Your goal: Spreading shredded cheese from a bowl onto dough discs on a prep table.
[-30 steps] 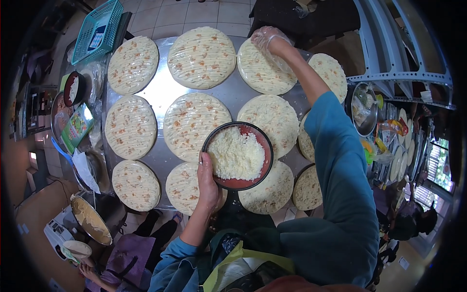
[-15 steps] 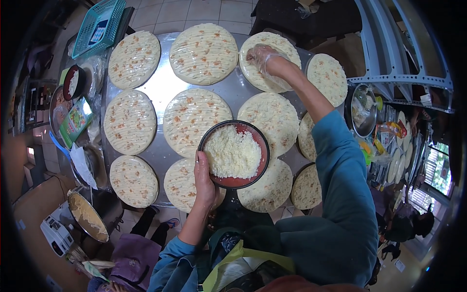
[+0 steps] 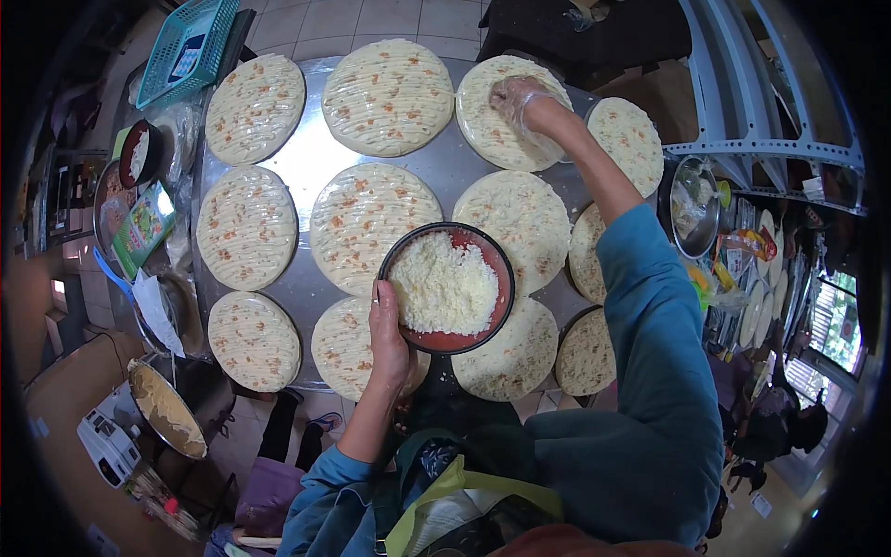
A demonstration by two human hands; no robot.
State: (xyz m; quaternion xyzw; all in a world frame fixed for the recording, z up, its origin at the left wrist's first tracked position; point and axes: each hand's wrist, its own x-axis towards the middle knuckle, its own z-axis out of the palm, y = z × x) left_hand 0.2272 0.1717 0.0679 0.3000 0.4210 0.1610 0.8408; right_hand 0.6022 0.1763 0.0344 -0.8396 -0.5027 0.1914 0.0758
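Observation:
My left hand [image 3: 390,339] grips the near-left rim of a dark-edged, reddish bowl [image 3: 507,290], its thumb over the edge. White crumbly grated cheese [image 3: 441,283] fills much of the bowl. Out at the far right of the table, my right hand [image 3: 522,100], in a clear plastic glove, is over a large round flatbread [image 3: 497,139] with a pale topping. Its fingers are bent and bunched downward; what they hold, if anything, is hidden. Below that lies a round [image 3: 520,223] covered in white crumbs. Another round [image 3: 388,97], with piped cream lines and orange bits, lies farther left.
Several such rounds cover the metal table [image 3: 311,121]. A turquoise basket [image 3: 218,56] stands at the far left, with a smaller bowl of white crumbs [image 3: 139,156] nearer. A steel bowl [image 3: 691,209] and blue-grey shelving [image 3: 770,153] are at right. Someone in purple [image 3: 269,492] is at lower left.
My right hand has shifted slightly right over the far flatbread, its fingers now bent lower. The bowl stays in my left hand. The person in purple has moved lower in view.

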